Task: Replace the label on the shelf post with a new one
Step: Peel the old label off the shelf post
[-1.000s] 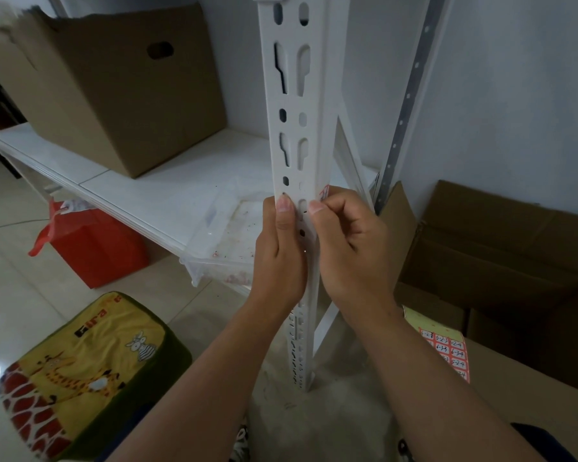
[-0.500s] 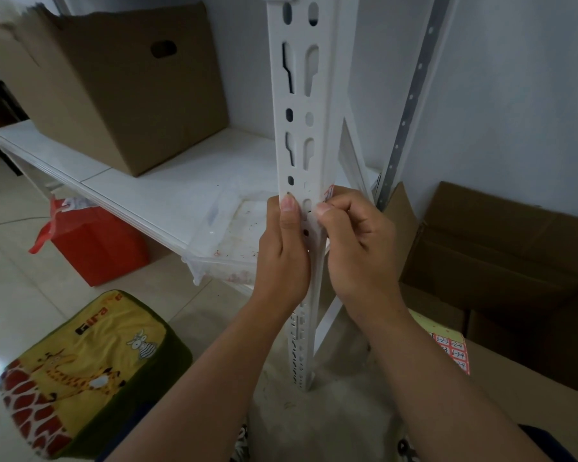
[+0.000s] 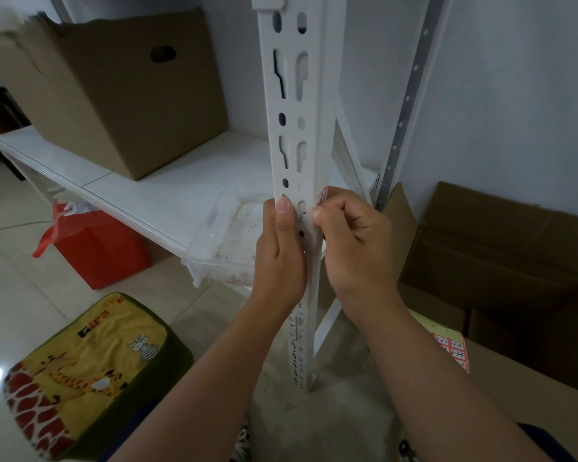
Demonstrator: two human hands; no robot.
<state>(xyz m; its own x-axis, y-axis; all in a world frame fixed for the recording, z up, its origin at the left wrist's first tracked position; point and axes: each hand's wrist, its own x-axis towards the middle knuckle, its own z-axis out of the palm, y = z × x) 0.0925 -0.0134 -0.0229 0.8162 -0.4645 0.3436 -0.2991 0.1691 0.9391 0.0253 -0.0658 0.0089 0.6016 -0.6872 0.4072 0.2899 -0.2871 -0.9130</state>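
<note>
The tall white slotted metal shelf post (image 3: 297,128) stood upright in the middle of the view, and both hands were on it at about the height of the white shelf board (image 3: 167,195). The left hand (image 3: 279,258) gripped the post's left edge, its fingers wrapped round behind and the thumb laid straight up the front face. The right hand (image 3: 356,248) was curled at the post's right edge, thumb and bent forefinger pinching a small red-and-white paper label (image 3: 323,197) that stuck out just above the knuckles, right at the corner of the post; whether the label was still stuck to the metal could not be told. On the shelf board sat a large brown cardboard box with a hand hole (image 3: 124,98), and a clear plastic tray (image 3: 227,228) lay near the post. Below the shelf stood a red bag (image 3: 97,248), and a yellow giraffe-print cushion (image 3: 87,371) lay on the floor. To the right, an open cardboard carton (image 3: 501,261) rested beside a sheet of red numbered stickers (image 3: 452,351).
</note>
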